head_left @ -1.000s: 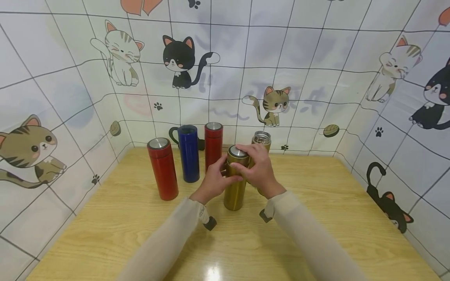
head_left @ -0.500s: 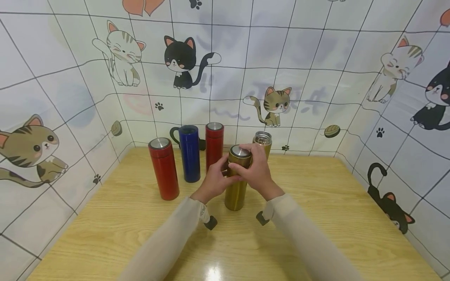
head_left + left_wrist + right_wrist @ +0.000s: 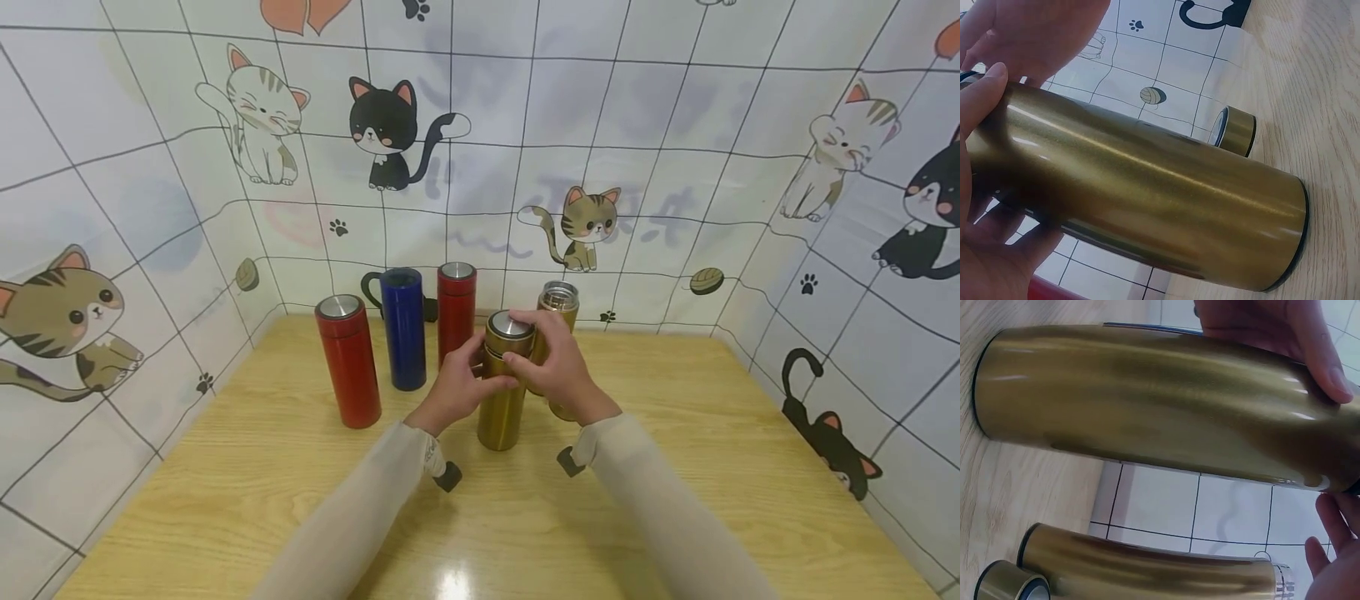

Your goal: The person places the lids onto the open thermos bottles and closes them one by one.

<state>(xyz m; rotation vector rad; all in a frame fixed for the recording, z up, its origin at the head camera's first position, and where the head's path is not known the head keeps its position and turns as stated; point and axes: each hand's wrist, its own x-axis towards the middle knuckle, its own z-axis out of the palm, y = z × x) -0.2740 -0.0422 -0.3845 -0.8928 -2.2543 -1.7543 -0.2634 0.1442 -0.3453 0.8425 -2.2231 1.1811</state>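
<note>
In the head view a gold thermos flask (image 3: pixel 501 417) stands upright on the table, capped with a steel-topped gold lid (image 3: pixel 510 325). My left hand (image 3: pixel 457 382) grips its upper body from the left, thumb across the front. My right hand (image 3: pixel 558 365) holds the lid from the right, fingers over its top edge. A line shows between lid and body. Behind it stands a second gold flask (image 3: pixel 559 297) with its bare steel neck showing. That flask is partly hidden by my right hand. A loose gold lid (image 3: pixel 1238 132) rests on the table beside it.
To the left stand a red flask (image 3: pixel 349 367), a blue mug-like tumbler (image 3: pixel 403 333) with a black handle, and another red flask (image 3: pixel 456 308) further back. Walls covered in cat-print sheeting (image 3: pixel 487 167) close off the back and sides of the wooden table (image 3: pixel 675 467).
My right hand and wrist swing slightly left, then back right around the lid. The line below the lid shows more clearly now. My left hand and the flask body stay put.
</note>
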